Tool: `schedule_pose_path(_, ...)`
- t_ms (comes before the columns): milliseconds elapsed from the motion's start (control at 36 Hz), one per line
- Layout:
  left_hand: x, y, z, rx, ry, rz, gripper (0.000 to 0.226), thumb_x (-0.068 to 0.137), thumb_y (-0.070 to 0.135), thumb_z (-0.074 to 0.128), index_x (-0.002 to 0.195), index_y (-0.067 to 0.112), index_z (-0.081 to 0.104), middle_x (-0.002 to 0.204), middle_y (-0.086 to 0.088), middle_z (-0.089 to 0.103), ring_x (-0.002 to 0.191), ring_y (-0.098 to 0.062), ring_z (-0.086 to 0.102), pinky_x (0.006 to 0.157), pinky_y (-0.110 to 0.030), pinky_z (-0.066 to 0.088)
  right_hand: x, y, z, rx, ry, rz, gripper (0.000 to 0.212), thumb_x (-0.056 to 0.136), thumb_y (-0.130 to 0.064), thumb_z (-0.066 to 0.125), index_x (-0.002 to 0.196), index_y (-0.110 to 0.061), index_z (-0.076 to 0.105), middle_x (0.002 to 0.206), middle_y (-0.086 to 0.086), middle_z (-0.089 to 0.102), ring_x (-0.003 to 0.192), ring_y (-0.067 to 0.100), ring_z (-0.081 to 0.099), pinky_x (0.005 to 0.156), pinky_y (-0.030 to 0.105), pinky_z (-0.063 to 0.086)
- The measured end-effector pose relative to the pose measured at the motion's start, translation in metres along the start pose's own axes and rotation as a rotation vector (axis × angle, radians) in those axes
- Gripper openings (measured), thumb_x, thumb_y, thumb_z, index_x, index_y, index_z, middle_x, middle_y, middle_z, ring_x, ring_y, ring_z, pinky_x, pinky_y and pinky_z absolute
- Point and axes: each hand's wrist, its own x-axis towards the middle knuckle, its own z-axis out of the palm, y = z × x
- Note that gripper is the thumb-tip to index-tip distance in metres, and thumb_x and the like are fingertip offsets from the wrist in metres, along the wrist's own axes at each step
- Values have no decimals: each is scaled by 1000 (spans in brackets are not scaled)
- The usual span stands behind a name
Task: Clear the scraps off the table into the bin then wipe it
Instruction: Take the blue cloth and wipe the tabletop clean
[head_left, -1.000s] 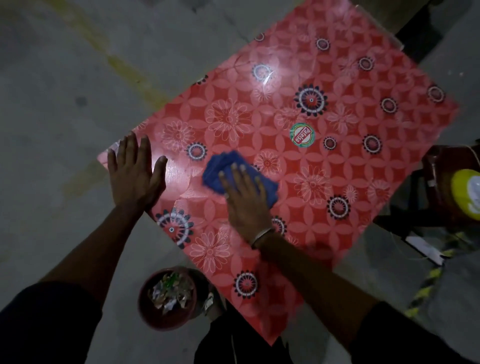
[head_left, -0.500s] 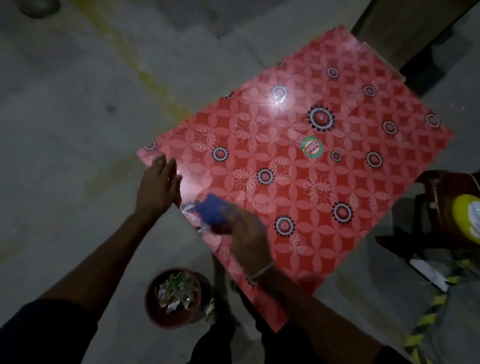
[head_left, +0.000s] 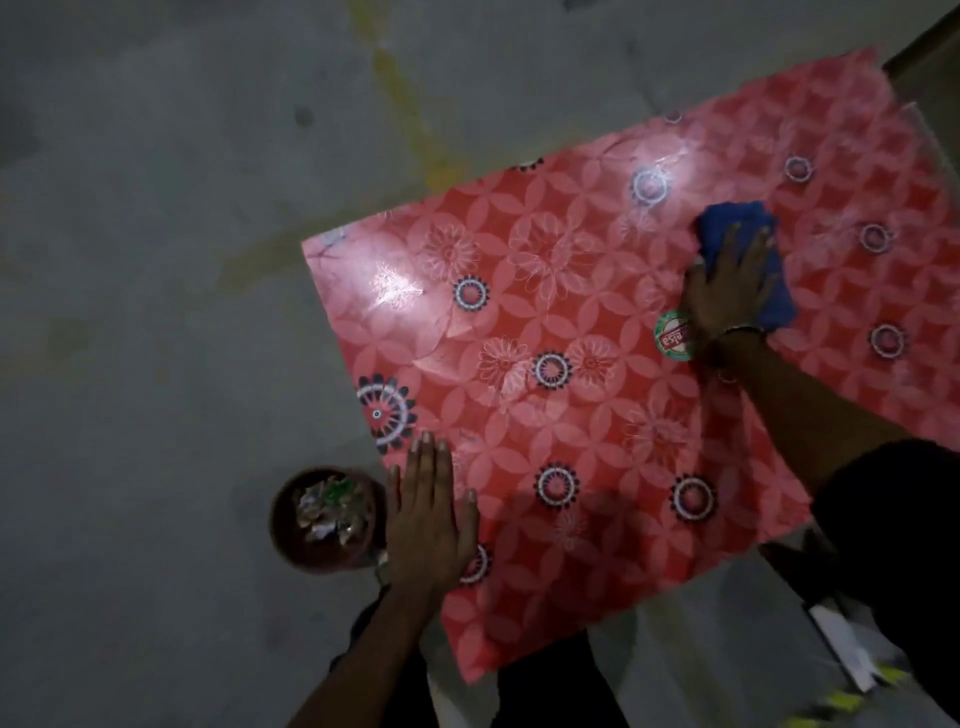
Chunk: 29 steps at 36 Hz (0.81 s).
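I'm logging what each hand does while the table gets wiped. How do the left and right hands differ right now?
The left hand lies bare on the table at its near edge, beside the bin; the right hand presses on a blue cloth farther across. The left arm is bent close to the body; the right is stretched out. Both hands are flat, palms down, fingers spread.

A blue cloth is being pressed flat on the far right part of the red flower-patterned table, whose glossy top is lying bare. Crumpled scraps are being held in the round dark-red bin standing on the floor just beside the table's near-left edge.
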Motion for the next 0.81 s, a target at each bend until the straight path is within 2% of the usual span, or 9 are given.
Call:
schedule_pose_path(111, 0, 1, -2, -9, -54, 19, 74, 103, 38, 55, 166, 7, 32, 175, -13, 28, 165, -28, 23, 134, -53, 17, -23, -28, 5, -58, -36, 46, 71, 103, -50, 31, 166, -21, 13, 173, 15, 9, 161, 28, 9, 127, 53, 12)
schedule_pose_path(306, -3, 0, -2, 52, -84, 0, 70, 110, 46, 39, 168, 9, 27, 178, -12, 21, 167, -26, 17, 135, -54, 17, -113, -116, 23, -30, -190, -319, 69, 103, -45, 32, 166, -21, 16, 173, 14, 11, 161, 28, 10, 127, 52, 11)
schedule_pose_path(361, -3, 1, -1, 68, -45, 1, 70, 110, 46, 39, 168, 9, 29, 177, -12, 23, 166, -27, 20, 135, -53, 16, -149, -146, 26, 31, -224, -393, 69, 103, -40, 37, 166, -22, 17, 173, 12, 11, 161, 27, 9, 128, 53, 10)
schedule_pose_path(500, -3, 1, -1, 66, 47, -7, 70, 105, 42, 48, 165, 9, 36, 175, -12, 29, 164, -26, 25, 136, -48, 11, -233, -216, 30, 246, -487, -530, 73, 104, -26, 46, 166, -31, 8, 175, 4, -2, 161, 23, -5, 125, 54, -3)
schedule_pose_path(556, -4, -1, 4, 51, 87, 4, 67, 103, 40, 53, 160, 6, 46, 170, -16, 40, 160, -30, 35, 136, -50, 17, -259, -239, 33, 261, -598, -626, 77, 100, -24, 50, 166, -32, 11, 174, 5, 0, 161, 24, -3, 124, 57, 4)
schedule_pose_path(639, -5, -7, 15, 50, 159, 44, 58, 95, 38, 62, 140, 1, 66, 144, -20, 66, 138, -40, 58, 128, -59, 32, -283, -271, 29, 239, -684, -796, 88, 77, -17, 63, 159, -31, 36, 166, 6, 25, 154, 27, 19, 108, 48, 30)
schedule_pose_path(694, -6, -11, 19, 61, 191, 73, 58, 91, 37, 64, 135, 0, 68, 136, -20, 70, 133, -40, 57, 125, -63, 35, -295, -286, 32, 243, -752, -927, 85, 65, -14, 58, 149, -26, 54, 151, 7, 47, 140, 32, 39, 93, 43, 37)
schedule_pose_path(750, -7, -13, 21, 56, 224, 91, 58, 91, 36, 64, 136, -1, 68, 138, -21, 68, 136, -39, 53, 124, -64, 35, -302, -291, 41, 301, -791, -1085, 88, 58, -13, 48, 145, -16, 59, 138, 11, 60, 130, 38, 51, 92, 49, 42)
schedule_pose_path(806, -8, -12, 23, 55, 254, 104, 55, 95, 35, 62, 135, 0, 69, 139, -21, 68, 136, -39, 55, 124, -62, 35, -301, -290, 46, 403, -740, -1150, 82, 58, -6, 45, 138, -9, 64, 130, 15, 65, 122, 41, 57, 90, 57, 48)
